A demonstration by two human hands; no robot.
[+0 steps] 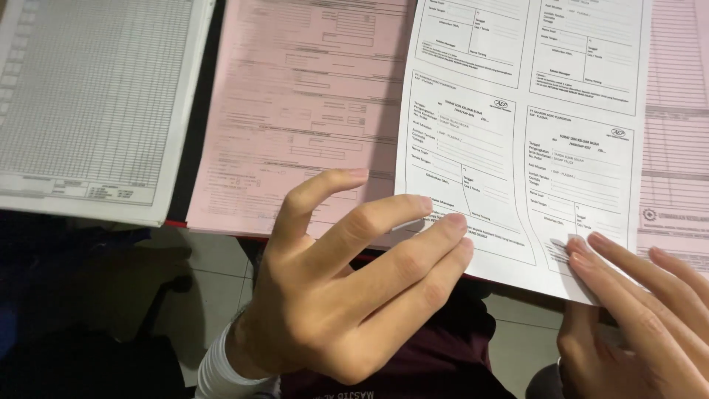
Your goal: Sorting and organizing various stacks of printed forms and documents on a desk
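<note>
Left hand: the left hand [347,288] is reaching in from the near side, fingers spread and loosely extended, not clenched. Fingertips [450,220] are resting on the near left edge of the white form sheet [517,140]; nothing is being pinched that I can see, so it reads as pressing, not grasping.

Right hand: the right hand [642,310] is coming in at the near right corner, fingers flat and together, tips lying on the sheet's lower right corner. Whether the thumb is gripping from underneath, I cannot tell; it is hidden.

White form sheet: printed with four boxed forms, it is lying slightly skewed across the pink papers and hanging past the near edge of the desk. Judgement: both hands are steadying it at its two near corners because that overhanging part has no support.

Pink form, left: the pink form [303,111] is lying flat beneath the white sheet, its right part covered by it, its near edge at the desk edge.

Pink form, right: a second pink sheet [676,148] is showing past the white sheet's right edge, mostly covered.

Gridded sheets: a white stack of gridded sheets [88,103] is sitting at the far left, apart from both hands, a dark gap between it and the pink form.

Below the desk edge: tiled floor [214,273] and dark clothing are showing.

Obstructions: nothing is lying on top of the white sheet.
</note>
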